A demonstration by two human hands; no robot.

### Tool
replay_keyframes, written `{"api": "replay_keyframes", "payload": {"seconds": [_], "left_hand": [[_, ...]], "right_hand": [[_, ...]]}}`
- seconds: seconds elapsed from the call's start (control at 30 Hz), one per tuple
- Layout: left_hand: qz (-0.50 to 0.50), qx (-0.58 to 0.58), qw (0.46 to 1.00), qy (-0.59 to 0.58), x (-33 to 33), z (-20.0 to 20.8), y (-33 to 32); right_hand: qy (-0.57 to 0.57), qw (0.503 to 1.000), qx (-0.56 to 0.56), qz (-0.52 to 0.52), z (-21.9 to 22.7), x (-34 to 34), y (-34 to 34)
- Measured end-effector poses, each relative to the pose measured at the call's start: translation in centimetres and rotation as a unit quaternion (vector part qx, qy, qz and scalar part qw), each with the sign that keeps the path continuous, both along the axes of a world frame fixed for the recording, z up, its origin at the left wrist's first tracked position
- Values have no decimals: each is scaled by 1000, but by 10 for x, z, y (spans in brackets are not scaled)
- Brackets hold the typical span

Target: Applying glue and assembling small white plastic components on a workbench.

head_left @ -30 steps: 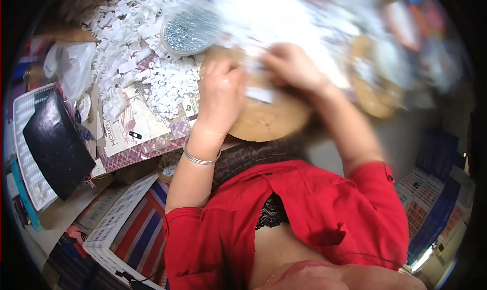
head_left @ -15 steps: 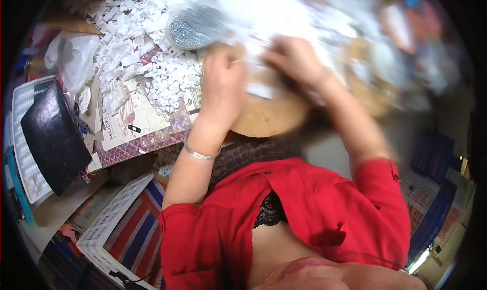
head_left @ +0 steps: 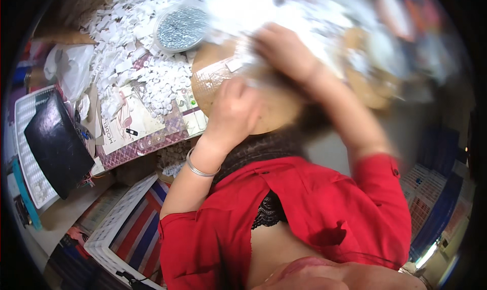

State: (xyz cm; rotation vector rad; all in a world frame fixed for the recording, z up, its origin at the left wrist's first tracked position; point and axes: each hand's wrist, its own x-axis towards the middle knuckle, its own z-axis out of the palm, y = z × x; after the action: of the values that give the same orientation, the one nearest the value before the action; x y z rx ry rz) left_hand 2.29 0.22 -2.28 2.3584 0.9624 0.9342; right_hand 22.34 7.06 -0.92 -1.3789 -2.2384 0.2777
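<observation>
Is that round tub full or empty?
Not empty: silvery pieces cover nearly all the round tub's opening. How deep they go, I cannot tell.

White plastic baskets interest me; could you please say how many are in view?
2: the left-edge basket, partly hidden behind a black panel, and the lower-left basket, with red-and-blue striped material inside. More may be hidden.

Round brown board (head_left: 276,115) lying flat mid-frame, curved rim showing below. Clear glossy film (head_left: 213,77) spread over its upper-left part, catching light nicely! Small white piece (head_left: 234,64) (roughly rectangular; on film or beside it, can't tell) at film's right end, upper centre of frame.
</observation>
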Motion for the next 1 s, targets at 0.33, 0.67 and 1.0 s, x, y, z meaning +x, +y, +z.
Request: {"api": "replay_keyframes", "payload": {"seconds": [0.33, 0.67, 1.0], "left_hand": [[79, -28, 996, -16, -2, -4, 2], [83, -36, 995, -30, 3, 1, 3], [133, -74, 988, -24, -1, 18, 28]], "right_hand": [[115, 980, -157, -51, 21, 0, -33], [160, 952, -242, -94, 4, -2, -51], [-92, 918, 6, -385, -12, 112, -38]]}}
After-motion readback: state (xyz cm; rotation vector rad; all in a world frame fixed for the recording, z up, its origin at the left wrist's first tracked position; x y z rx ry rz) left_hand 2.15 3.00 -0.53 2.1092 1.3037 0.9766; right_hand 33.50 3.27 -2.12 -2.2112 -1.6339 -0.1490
